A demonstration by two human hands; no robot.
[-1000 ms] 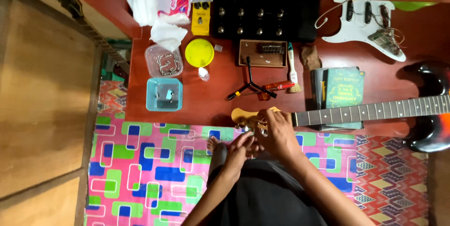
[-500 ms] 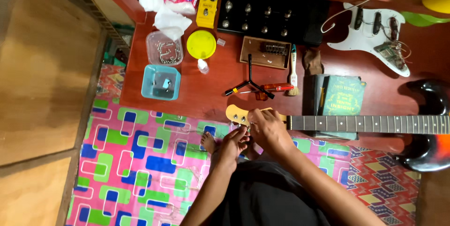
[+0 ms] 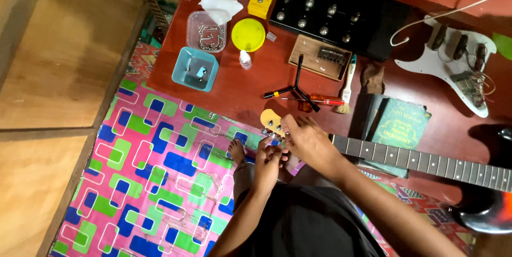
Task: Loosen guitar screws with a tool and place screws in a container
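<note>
An electric guitar lies across the red table with its pale wooden headstock [image 3: 269, 120] at the table's front edge. The neck [image 3: 426, 162] runs right to the dark body [image 3: 488, 209]. My right hand [image 3: 308, 141] lies over the headstock where it meets the neck and grips it. My left hand [image 3: 268, 162] reaches up from below, its fingertips pinched on a tuning peg at the headstock's lower edge. The hands hide the pegs themselves.
On the table [image 3: 240, 89] are a teal tub [image 3: 194, 69], a clear tub of screws [image 3: 206, 32], a yellow lid [image 3: 248, 34], a small bottle [image 3: 245, 59], a black three-armed wrench [image 3: 295, 89], a red screwdriver [image 3: 322, 99], a brush [image 3: 347, 83], a green book [image 3: 401, 123], a black pedalboard [image 3: 336, 11] and a white pickguard [image 3: 453, 59]. My bare foot [image 3: 236, 150] rests on a patterned mat [image 3: 154, 182].
The view has shifted and drawn closer to the table. Both hands stay at the headstock, with the left hand's fingers working at its lower edge.
</note>
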